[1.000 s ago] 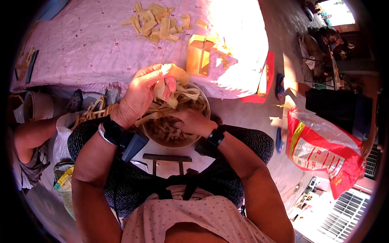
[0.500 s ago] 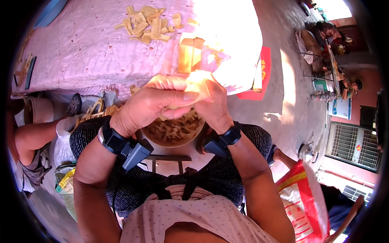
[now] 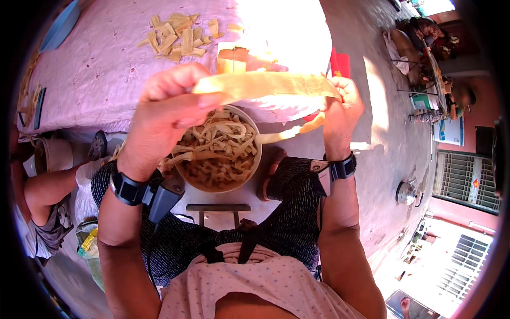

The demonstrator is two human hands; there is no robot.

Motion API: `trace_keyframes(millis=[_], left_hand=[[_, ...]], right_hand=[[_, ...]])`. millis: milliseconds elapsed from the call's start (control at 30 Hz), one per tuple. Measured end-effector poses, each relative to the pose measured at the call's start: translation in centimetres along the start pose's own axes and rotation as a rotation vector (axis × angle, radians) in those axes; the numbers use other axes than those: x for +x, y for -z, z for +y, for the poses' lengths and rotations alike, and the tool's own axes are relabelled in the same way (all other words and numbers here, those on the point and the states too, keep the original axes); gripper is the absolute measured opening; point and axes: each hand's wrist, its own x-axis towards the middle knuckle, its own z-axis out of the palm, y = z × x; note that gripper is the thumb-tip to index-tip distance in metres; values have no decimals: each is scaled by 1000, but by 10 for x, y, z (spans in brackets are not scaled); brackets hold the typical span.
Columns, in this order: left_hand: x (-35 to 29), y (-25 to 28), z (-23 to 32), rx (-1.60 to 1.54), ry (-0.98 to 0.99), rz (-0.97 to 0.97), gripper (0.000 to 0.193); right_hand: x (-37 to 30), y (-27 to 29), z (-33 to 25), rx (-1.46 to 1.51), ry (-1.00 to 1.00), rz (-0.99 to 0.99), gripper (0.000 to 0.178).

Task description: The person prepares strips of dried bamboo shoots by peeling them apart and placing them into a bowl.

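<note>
A long flat yellowish-tan strip (image 3: pixel 268 85), of a dried plant-like material, is stretched between my two hands above the edge of the pink-covered table. My left hand (image 3: pixel 164 114) pinches one end between thumb and fingers. At the other end my right hand (image 3: pixel 342 114) grips it, and a narrower tail (image 3: pixel 289 134) hangs from that hand toward the basin. Below sits a round basin (image 3: pixel 258 162) between my knees, filled with curled strips (image 3: pixel 220 146) of similar colour. A small wooden box-like block (image 3: pixel 232 59) stands on the table just beyond the strip.
Short cut pieces (image 3: pixel 180 37) lie heaped on the pink tablecloth (image 3: pixel 109 64). A blue basin (image 3: pixel 61 26) is at the far left, a red packet (image 3: pixel 340 64) by the table's right corner. Another person's leg (image 3: pixel 50 183) shows at left. A metal kettle (image 3: pixel 408 192) stands on the floor.
My hands were close together and have moved apart, drawing the strip out between them. The basin shows more fully now. The red bag at lower right has left the view.
</note>
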Motion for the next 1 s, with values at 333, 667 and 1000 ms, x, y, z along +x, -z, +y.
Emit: trace_keyframes(millis=[333,667,1000], left_hand=[[-13,16,7,508,42,67,31],[6,-13,-77,310,7,-176,33],[8,13,-54,46,232,76,24]], right_hand=[[4,31,13,-561,60,-254,12],[-51,-54,-21,-241,118,-1037,17],[-24,-24,-16,-244,-361,-1014,19]])
